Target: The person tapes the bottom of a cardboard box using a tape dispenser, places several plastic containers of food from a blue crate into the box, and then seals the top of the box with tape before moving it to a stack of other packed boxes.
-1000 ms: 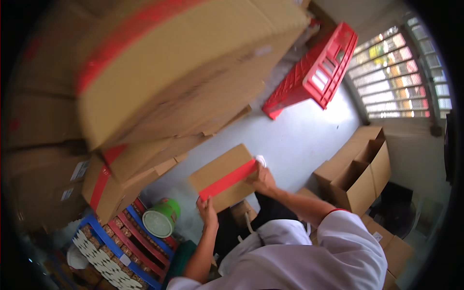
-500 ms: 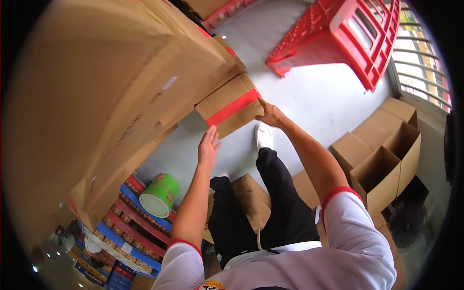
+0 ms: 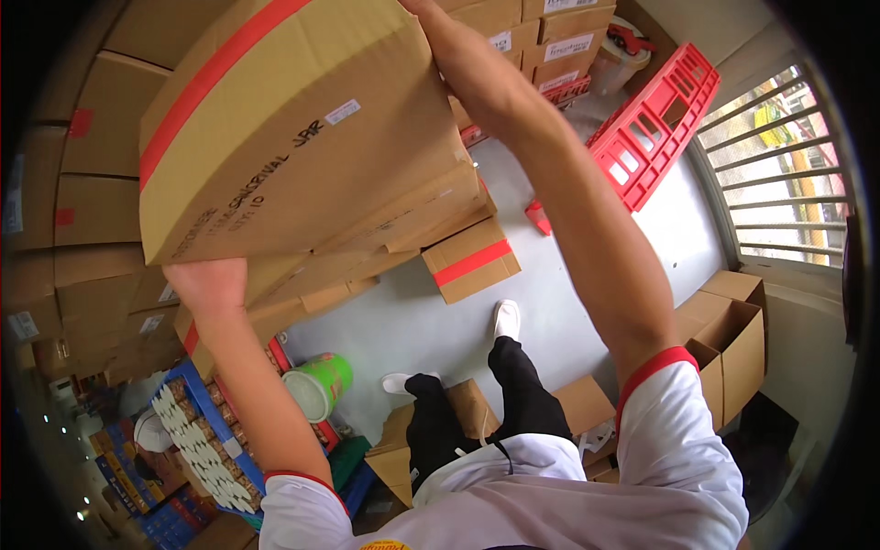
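Note:
A big brown cardboard box [image 3: 293, 128] with a red tape stripe fills the upper left, on top of a stack of boxes. My left hand [image 3: 213, 282] grips its lower near corner from below. My right hand [image 3: 423, 7] reaches up along the box's top right edge; its fingers are cut off by the frame's top. A smaller cardboard box [image 3: 470, 259] with red tape sits on the grey floor beside the stack, past my white shoe [image 3: 506, 320].
Stacked cartons [image 3: 82, 211] line the left. A red plastic crate [image 3: 655, 124] leans at the upper right near a barred window. Open empty cartons [image 3: 729, 330] stand at the right. A green tub [image 3: 316, 385] and a blue crate of packets [image 3: 197, 440] are at lower left.
Both hands have left the small taped box, which now rests on the floor, and have risen to the big box on the stack. The view has tilted upward.

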Demonstrator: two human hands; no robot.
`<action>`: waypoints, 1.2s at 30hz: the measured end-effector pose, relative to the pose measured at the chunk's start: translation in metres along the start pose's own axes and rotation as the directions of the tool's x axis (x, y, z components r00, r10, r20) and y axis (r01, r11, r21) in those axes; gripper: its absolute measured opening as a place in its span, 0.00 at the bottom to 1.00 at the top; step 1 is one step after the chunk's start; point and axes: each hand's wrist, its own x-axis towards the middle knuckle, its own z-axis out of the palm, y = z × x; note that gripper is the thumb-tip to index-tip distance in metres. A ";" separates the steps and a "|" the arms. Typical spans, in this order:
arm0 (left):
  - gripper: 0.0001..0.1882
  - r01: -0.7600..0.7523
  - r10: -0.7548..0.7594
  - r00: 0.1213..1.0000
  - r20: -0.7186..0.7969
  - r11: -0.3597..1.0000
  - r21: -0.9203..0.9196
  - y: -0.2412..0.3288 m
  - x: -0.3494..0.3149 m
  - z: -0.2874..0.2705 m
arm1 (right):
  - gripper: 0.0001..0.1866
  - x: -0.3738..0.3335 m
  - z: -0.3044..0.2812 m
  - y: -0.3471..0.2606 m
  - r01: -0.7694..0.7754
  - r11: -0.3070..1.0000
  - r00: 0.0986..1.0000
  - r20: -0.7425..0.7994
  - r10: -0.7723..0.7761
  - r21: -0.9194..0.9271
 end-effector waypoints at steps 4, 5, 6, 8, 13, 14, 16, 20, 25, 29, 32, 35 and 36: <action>0.29 0.023 -0.021 0.999 -0.034 0.998 0.059 -0.014 -0.074 -0.028 | 0.37 -0.069 0.014 -0.020 0.036 0.998 0.994 -0.097 -0.040 -0.044; 0.30 0.052 -0.048 0.997 -0.065 0.996 0.068 -0.032 -0.103 -0.024 | 0.37 -0.100 0.000 -0.031 0.048 0.996 0.988 -0.143 -0.059 -0.080; 0.30 0.106 -0.099 0.991 -0.094 0.991 0.076 -0.048 -0.132 -0.021 | 0.40 -0.138 -0.017 -0.040 0.069 0.988 0.988 -0.128 -0.087 -0.139; 0.32 0.129 -0.069 0.961 -0.267 0.968 0.214 -0.036 -0.225 -0.023 | 0.47 -0.198 -0.020 -0.030 -0.087 0.989 0.996 -0.042 0.083 -0.117; 0.35 0.520 -0.475 0.812 -0.341 0.853 0.051 -0.107 -0.329 -0.023 | 0.52 -0.337 -0.023 0.036 -0.369 0.930 0.926 -0.083 0.367 0.000; 0.36 0.581 -0.543 0.771 -0.333 0.813 0.020 -0.123 -0.336 -0.030 | 0.47 -0.347 -0.024 0.061 -0.382 0.924 0.921 -0.078 0.383 0.021; 0.37 0.658 -0.625 0.723 -0.296 0.753 0.016 -0.164 -0.343 -0.065 | 0.42 -0.363 -0.024 0.115 -0.515 0.854 0.849 -0.096 0.520 0.077; 0.38 0.693 -0.671 0.719 -0.181 0.712 0.113 -0.239 -0.298 -0.124 | 0.41 -0.346 -0.049 0.220 -0.617 0.770 0.774 -0.051 0.631 0.162; 0.40 0.624 -0.639 0.768 -0.033 0.737 0.259 -0.287 -0.206 -0.170 | 0.49 -0.269 -0.065 0.282 -0.759 0.651 0.651 -0.042 0.758 -0.003; 0.43 0.700 -0.708 0.675 -0.209 0.524 0.485 -0.302 -0.167 -0.156 | 0.54 -0.261 -0.072 0.334 -0.712 0.682 0.698 -0.068 0.713 -0.165; 0.43 0.722 -0.729 0.662 -0.175 0.557 0.411 -0.287 -0.168 -0.150 | 0.58 -0.267 -0.034 0.328 -0.635 0.594 0.768 -0.316 0.557 -0.495; 0.41 0.730 -0.754 0.651 -0.093 0.587 0.351 -0.261 -0.187 -0.148 | 0.55 -0.294 -0.002 0.302 -0.546 0.499 0.835 -0.388 0.390 -0.674; 0.40 0.750 -0.785 0.618 -0.047 0.570 0.337 -0.250 -0.200 -0.150 | 0.55 -0.311 0.007 0.295 -0.606 0.505 0.795 -0.433 0.425 -0.615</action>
